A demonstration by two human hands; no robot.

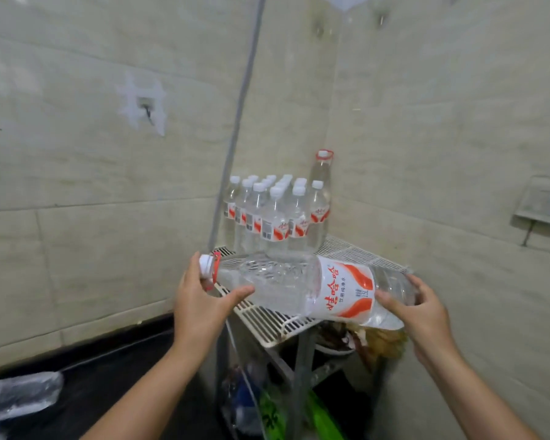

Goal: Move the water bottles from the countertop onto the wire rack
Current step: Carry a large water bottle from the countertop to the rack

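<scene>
- Tiled walls meet in a corner behind a white wire rack (356, 252); a grey pipe (235, 128) runs down to the rack's left edge.
- A dark countertop (108, 369) is seen lower left, with a crumpled plastic bag (19, 398) on it.
- A cluster of small water bottles (267, 211) is already stood upright at the back of the rack; one taller bottle (320, 192) stands at the cluster's right, in the corner.
- A large water bottle (299, 287) is held on its side just above the rack's front edge, cap to the left, base to the right; whether it touches the wires cannot be told.
- Left hand (200, 300): fingers curled round the neck beside the cap, thumb laid along the clear shoulder.
- Right hand (426, 309): fingers curled behind the base, thumb pressed on the label's lower edge.
- Handling, as judged: the bottle looks full, so heavy for one hand; thin ribbed walls would give under squeeze, and the smooth label may slip. The neck and the base are judged the firmest holds.
- Risk, as judged: a bottle laid on its side could roll off the front edge.
- Clutter is glimpsed on shelves below the rack; details cannot be made out.
</scene>
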